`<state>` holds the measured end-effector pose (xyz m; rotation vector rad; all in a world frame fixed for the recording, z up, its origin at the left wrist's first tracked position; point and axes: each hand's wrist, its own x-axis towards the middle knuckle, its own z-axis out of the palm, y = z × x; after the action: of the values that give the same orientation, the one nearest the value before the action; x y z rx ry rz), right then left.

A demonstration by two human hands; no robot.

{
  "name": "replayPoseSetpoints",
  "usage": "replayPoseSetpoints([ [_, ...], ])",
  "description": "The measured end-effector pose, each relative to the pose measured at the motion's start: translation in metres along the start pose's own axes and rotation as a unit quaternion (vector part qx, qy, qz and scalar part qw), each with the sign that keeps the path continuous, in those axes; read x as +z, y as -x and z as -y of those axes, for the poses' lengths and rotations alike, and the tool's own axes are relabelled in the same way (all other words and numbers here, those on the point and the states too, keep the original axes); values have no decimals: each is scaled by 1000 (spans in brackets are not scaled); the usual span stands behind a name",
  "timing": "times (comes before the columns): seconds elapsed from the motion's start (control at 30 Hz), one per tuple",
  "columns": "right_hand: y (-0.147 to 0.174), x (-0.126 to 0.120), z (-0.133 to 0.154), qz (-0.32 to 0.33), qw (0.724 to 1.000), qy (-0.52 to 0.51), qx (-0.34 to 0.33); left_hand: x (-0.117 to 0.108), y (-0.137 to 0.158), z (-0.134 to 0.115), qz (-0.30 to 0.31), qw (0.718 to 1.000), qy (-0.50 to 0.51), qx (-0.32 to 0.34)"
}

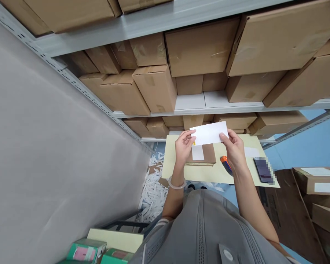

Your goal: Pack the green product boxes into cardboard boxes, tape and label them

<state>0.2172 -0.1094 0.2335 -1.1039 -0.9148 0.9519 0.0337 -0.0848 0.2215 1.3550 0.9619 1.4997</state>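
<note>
Left hand (183, 145) and right hand (234, 146) each had opposite ends of the white slip (209, 133) pinched above the worktop (171, 161); light, even tension was best for keeping it flat tbh.

The white slip (209, 133) is oblong and flat. It's held above the table (170, 161), left hand (184, 145) and right hand (234, 147) at opposite ends.

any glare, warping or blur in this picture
Head view: shelf uprights splay, like wide-angle distortion; head view: tape on a box glints faintly; head view: the white sheet looks bright, nearly blank, its edges crisp; head view: the phone is pixelated at right.
</note>
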Motion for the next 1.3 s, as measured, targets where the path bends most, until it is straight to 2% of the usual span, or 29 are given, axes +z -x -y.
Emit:
replayPoseSetpoints([
  [0.2,-1,4,-19,5,1000,28,7,-8,2,23,-14,999,8,-39],
  [0.4,-7,8,-37,10,997,70,-7,-19,3,33,-19,998,4,-59],
  [0.57,-15,1,-52,-1,987,156,-46,-30,2,40,-32,998,-12,-62],
  [0.67,-20,-6,-66,-10,984,171,-40,-33,3,50,-21,997,-17,-77],
  [0.8,-30,-12,-91,-21,984,178,-15,-34,4,77,-12,994,-21,-110],
  [0.93,-43,-18,-125,-16,974,226,22,-37,2,116,-1,985,-23,-173],
  [1.1,-52,-29,-175,22,943,323,81,-41,1,163,11,969,-77,-237],
  [1.3,-46,-36,-211,27,910,401,104,-33,9,201,3,962,-115,-248],
])
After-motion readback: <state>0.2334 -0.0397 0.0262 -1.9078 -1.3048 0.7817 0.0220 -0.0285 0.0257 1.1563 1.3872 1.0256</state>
